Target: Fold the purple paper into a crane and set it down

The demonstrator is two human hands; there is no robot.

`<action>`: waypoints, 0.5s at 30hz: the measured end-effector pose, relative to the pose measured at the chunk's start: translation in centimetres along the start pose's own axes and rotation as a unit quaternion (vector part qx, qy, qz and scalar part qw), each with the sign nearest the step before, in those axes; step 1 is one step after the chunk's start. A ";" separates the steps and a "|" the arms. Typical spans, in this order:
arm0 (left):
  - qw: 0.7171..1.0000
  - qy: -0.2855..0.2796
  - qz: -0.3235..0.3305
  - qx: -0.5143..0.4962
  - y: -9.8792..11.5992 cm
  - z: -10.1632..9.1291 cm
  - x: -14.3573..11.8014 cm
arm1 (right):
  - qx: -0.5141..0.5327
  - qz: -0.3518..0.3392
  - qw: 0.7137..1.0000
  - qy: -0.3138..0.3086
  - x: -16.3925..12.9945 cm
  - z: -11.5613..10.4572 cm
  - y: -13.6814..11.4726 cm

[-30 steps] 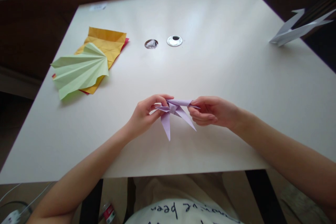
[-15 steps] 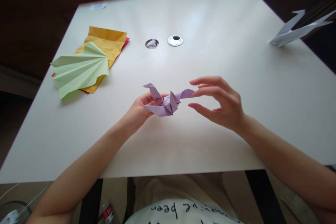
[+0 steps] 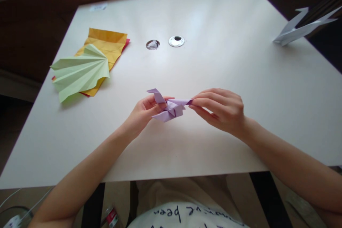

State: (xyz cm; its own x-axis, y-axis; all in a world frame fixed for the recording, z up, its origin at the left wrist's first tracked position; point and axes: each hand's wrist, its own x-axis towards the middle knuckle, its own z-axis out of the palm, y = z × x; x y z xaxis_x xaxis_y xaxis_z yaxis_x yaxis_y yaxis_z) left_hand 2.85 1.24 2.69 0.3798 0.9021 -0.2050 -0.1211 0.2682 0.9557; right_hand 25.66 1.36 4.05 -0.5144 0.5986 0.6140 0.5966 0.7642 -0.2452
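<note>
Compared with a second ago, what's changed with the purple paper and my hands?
The right hand let go, opened, then came back and pinched the right tip of the purple origami. The left hand turned the model, so its long points no longer hang down. The green fan and white crane stayed put.

The purple origami figure (image 3: 170, 107) is a small folded paper shape of pale lilac, with several creased flaps bunched at its middle. One narrow pointed flap rises at its left end and bends over at the tip; a thin strip stretches out to the right. It is held just above the white table (image 3: 240, 78), nearer the near edge than the far one, roughly midway between the left and right edges.
</note>
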 end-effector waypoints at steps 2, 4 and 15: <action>0.999 0.017 0.036 0.021 0.1 0.3 -0.2 | 0.011 0.017 1.000 0.011 -0.2 0.3 -0.2; 0.996 0.025 0.068 0.044 0.2 0.5 -0.3 | 0.035 0.047 0.998 0.017 -0.2 0.5 -0.4; 0.990 0.037 0.119 0.068 0.3 0.8 -0.4 | 0.196 0.241 0.950 -0.017 0.1 0.2 -1.5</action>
State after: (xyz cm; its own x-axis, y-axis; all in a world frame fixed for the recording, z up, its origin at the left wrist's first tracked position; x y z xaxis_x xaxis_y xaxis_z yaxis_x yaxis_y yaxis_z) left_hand 3.40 0.67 3.28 0.2856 0.9582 0.0189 -0.0733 0.0022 0.9973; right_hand 24.59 0.38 4.34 -0.2637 0.9040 0.3365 0.4961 0.4263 -0.7564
